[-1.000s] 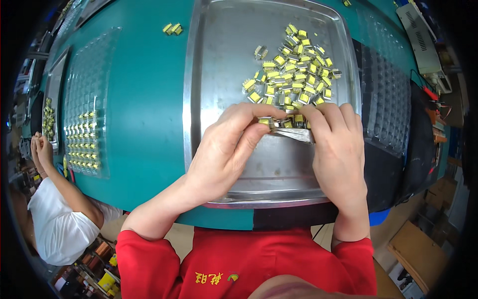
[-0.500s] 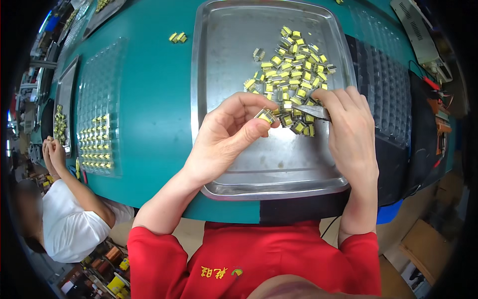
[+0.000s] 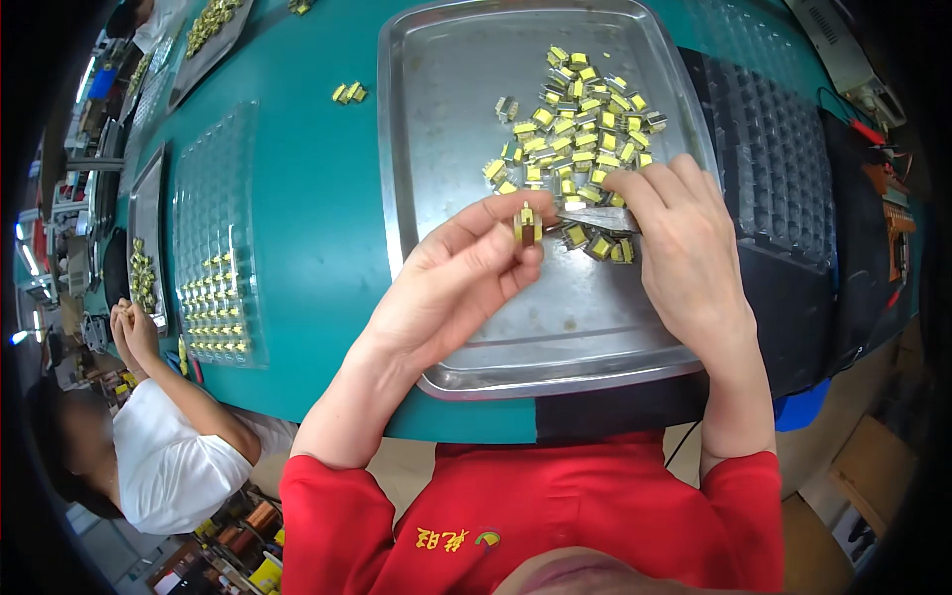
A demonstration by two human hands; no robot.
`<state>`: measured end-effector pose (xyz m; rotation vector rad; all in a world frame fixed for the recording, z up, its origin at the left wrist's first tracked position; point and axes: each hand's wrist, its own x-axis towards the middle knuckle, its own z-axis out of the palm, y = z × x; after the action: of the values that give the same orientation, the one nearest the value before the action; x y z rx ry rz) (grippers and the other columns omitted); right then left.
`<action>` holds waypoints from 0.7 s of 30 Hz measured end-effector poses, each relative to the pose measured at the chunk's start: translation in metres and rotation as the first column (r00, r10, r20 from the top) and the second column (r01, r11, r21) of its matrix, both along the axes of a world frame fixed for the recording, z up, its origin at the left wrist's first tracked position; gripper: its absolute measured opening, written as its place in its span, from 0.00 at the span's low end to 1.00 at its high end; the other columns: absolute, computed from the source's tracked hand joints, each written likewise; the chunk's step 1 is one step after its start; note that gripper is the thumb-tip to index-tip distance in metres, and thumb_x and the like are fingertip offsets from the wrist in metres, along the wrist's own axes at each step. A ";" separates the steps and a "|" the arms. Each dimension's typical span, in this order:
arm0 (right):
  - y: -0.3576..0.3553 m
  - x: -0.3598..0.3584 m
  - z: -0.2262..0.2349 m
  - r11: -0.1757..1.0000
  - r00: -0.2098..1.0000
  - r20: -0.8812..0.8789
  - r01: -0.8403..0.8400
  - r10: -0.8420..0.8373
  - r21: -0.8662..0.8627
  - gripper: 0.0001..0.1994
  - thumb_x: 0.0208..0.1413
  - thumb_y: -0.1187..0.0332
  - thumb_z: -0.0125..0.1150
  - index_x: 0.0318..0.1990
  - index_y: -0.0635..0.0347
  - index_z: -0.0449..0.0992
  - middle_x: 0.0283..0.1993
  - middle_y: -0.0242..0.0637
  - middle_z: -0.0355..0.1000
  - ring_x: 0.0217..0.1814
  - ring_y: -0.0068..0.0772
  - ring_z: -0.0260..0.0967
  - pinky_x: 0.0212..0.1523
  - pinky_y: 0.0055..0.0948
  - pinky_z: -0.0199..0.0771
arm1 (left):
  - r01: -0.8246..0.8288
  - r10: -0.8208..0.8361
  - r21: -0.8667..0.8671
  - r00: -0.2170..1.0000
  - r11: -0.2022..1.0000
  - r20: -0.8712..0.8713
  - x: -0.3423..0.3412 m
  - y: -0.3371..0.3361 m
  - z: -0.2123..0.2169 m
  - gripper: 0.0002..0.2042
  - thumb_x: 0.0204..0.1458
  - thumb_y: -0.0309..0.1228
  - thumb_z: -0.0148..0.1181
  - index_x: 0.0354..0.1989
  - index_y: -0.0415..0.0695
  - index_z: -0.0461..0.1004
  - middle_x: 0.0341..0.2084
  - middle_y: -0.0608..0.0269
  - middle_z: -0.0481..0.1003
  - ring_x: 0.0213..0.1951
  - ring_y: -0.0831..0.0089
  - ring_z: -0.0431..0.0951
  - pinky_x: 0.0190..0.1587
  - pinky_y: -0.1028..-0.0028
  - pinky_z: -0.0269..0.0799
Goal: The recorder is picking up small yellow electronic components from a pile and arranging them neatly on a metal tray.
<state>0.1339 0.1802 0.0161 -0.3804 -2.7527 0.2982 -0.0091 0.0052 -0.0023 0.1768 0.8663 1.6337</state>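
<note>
At your nine o'clock a clear plastic blister tray (image 3: 216,238) lies on the teal counter (image 3: 317,198), its lower rows filled with small yellow parts. Two loose yellow parts (image 3: 348,93) sit at eleven o'clock, just left of the metal pan. A dark compartment tray (image 3: 778,169) lies at your three o'clock. At eight o'clock a co-worker in a white shirt (image 3: 169,466) sits at the counter's edge, hands (image 3: 134,327) raised together.

An electronics assembly workshop: green workbench (image 3: 297,198), metal tray (image 3: 436,119) of small components (image 3: 580,109).
</note>
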 end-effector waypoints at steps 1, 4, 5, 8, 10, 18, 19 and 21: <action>0.000 0.000 0.000 1.000 1.000 0.002 0.002 -0.002 -0.003 0.16 0.45 0.84 0.54 0.43 0.63 0.76 0.37 0.41 0.72 0.43 0.45 0.66 0.46 0.41 0.67 | 0.028 -0.027 0.014 1.000 1.000 -0.014 0.000 -0.001 -0.001 0.25 0.61 0.35 0.61 0.63 0.37 0.65 0.52 0.56 0.70 0.37 0.77 0.68 0.49 0.75 0.68; -0.001 0.000 0.000 1.000 1.000 0.013 0.010 -0.009 -0.009 0.15 0.46 0.84 0.54 0.43 0.63 0.77 0.37 0.41 0.72 0.43 0.45 0.66 0.46 0.41 0.68 | 0.060 -0.099 0.223 0.980 0.973 0.171 -0.006 0.001 -0.006 0.22 0.65 0.35 0.55 0.63 0.37 0.66 0.49 0.57 0.72 0.40 0.77 0.69 0.51 0.74 0.69; -0.001 0.000 0.000 1.000 1.000 0.021 0.013 -0.013 -0.011 0.15 0.46 0.83 0.54 0.43 0.63 0.77 0.37 0.42 0.72 0.43 0.45 0.66 0.46 0.41 0.68 | 0.063 -0.102 0.215 0.979 0.975 0.178 -0.006 0.001 -0.008 0.22 0.65 0.35 0.55 0.63 0.37 0.66 0.49 0.57 0.72 0.40 0.77 0.69 0.51 0.74 0.69; -0.001 0.000 0.000 1.000 0.999 0.026 0.020 -0.020 -0.013 0.15 0.47 0.83 0.54 0.43 0.63 0.77 0.37 0.41 0.72 0.43 0.45 0.67 0.46 0.41 0.68 | 0.007 -0.049 0.195 0.977 0.981 0.208 -0.006 0.001 -0.008 0.23 0.66 0.37 0.53 0.64 0.36 0.64 0.48 0.56 0.72 0.38 0.77 0.68 0.48 0.74 0.69; -0.001 0.000 0.000 1.000 1.000 0.021 0.018 -0.017 -0.008 0.15 0.47 0.82 0.54 0.43 0.63 0.77 0.38 0.41 0.72 0.43 0.45 0.67 0.46 0.40 0.68 | 0.057 -0.085 0.185 0.986 0.981 0.144 -0.007 0.002 -0.006 0.23 0.67 0.37 0.52 0.65 0.35 0.62 0.48 0.54 0.72 0.40 0.76 0.70 0.50 0.74 0.70; -0.003 0.000 0.001 1.000 0.998 0.057 0.002 -0.001 -0.012 0.15 0.47 0.81 0.55 0.44 0.63 0.77 0.37 0.41 0.73 0.43 0.44 0.67 0.45 0.40 0.68 | 0.004 -0.002 -0.058 0.999 0.998 0.040 0.002 0.005 0.006 0.21 0.66 0.34 0.52 0.63 0.34 0.64 0.47 0.51 0.72 0.39 0.76 0.67 0.50 0.75 0.67; -0.004 0.000 0.001 1.000 0.998 0.055 0.003 -0.002 -0.012 0.15 0.47 0.81 0.55 0.44 0.63 0.77 0.38 0.42 0.72 0.43 0.44 0.67 0.45 0.40 0.68 | 0.037 -0.038 -0.056 0.999 0.998 -0.033 0.002 0.005 0.006 0.21 0.67 0.35 0.51 0.63 0.33 0.64 0.47 0.52 0.72 0.39 0.76 0.67 0.50 0.76 0.66; -0.005 0.000 0.001 1.000 0.998 0.055 0.001 0.000 -0.014 0.15 0.47 0.81 0.55 0.44 0.63 0.77 0.38 0.42 0.72 0.43 0.45 0.67 0.45 0.40 0.68 | 0.048 -0.054 -0.040 0.985 0.998 -0.165 0.001 0.004 0.005 0.21 0.68 0.36 0.49 0.63 0.34 0.64 0.45 0.55 0.72 0.38 0.77 0.66 0.49 0.76 0.66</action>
<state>0.1336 0.1748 0.0171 -0.3987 -2.8055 0.3122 -0.0077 0.0094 0.0028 0.3117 1.0090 1.5709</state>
